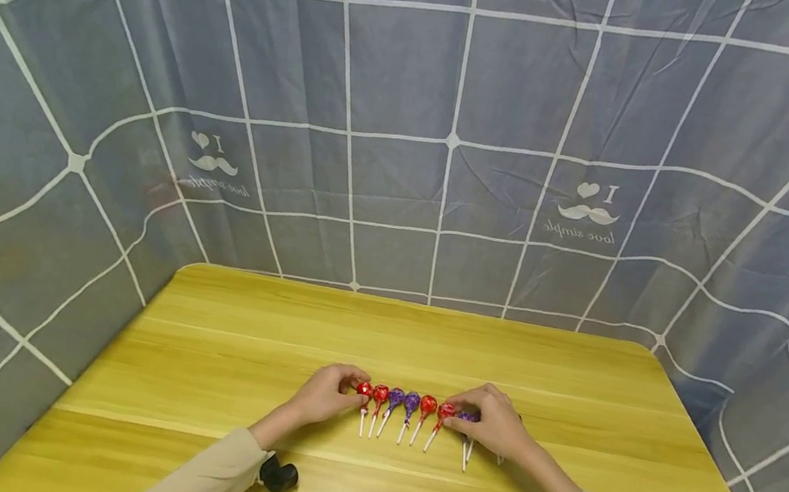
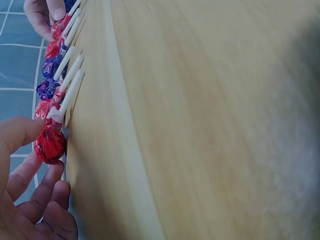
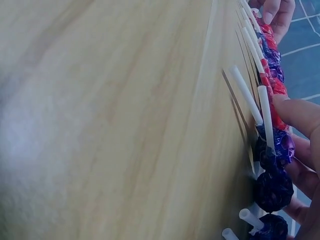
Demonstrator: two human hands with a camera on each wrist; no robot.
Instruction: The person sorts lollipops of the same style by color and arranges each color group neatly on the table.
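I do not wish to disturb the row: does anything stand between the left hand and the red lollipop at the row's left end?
Nothing visible does. The left hand touches the red lollipop directly; the next lollipop, also red, lies beyond it, toward the right hand.

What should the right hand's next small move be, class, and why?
Probably a gentle nudge: the right hand could ease apart the purple lollipops beside it. In the head view, two white sticks there lie close together, while the six lollipops running toward the left hand form a more even row.
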